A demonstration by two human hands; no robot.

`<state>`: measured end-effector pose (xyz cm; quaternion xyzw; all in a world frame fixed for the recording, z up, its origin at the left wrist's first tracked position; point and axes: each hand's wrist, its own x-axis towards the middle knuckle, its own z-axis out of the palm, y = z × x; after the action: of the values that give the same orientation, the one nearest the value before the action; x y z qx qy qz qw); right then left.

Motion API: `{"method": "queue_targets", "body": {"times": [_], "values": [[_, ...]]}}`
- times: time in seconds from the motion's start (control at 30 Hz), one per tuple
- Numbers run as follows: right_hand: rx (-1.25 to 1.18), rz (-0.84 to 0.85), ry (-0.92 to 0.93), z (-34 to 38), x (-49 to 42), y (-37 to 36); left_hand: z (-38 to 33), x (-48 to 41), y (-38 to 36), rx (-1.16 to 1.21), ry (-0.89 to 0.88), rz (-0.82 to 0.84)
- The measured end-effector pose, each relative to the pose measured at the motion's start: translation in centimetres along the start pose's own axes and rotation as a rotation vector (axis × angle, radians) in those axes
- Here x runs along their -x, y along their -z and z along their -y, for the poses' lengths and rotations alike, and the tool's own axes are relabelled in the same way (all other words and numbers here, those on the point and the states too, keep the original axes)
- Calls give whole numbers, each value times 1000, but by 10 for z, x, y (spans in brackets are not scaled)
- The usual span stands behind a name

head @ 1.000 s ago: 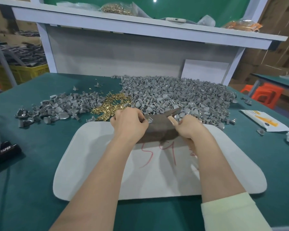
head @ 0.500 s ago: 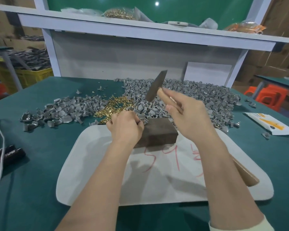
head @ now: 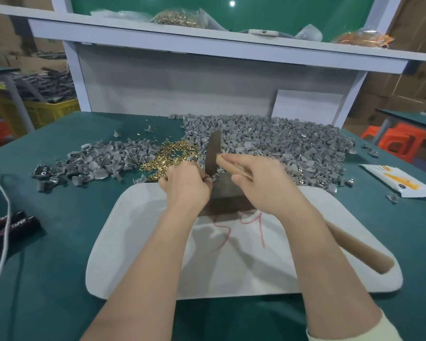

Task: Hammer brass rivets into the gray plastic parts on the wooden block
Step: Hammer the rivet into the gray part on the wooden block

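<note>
Right hand [head: 268, 185] is gripping the hammer [head: 212, 156], head down right by the left hand [head: 185, 185], which is curled at the wooden block [head: 228, 193], can't tell if it's pinching anything

I see green desk [head: 59, 242]: white board [head: 138, 254] centre, gray plastic parts [head: 280, 139] heaped behind, brass rivets [head: 167, 158] beside them, packet [head: 399, 180] right.

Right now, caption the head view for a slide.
Right hand grips a hammer over the wooden block; left hand curled at its edge.
</note>
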<state>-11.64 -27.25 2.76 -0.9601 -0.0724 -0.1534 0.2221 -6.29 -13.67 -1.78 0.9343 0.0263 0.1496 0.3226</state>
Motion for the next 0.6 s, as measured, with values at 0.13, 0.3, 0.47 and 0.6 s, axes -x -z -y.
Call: {"method": "queue_targets", "body": {"times": [0.13, 0.3, 0.47, 0.6], "values": [[23, -57, -14, -2, 1, -2, 0, 1, 1, 6, -7, 8], [-122, -338, 7, 1, 1, 4, -1, 0, 1, 10, 11, -12], [-2, -170, -18, 4, -3, -10, -2, 0, 2, 11, -8, 30], [67, -127, -164, 1, -10, -19, -7, 2, 4, -5, -60, 129]]}}
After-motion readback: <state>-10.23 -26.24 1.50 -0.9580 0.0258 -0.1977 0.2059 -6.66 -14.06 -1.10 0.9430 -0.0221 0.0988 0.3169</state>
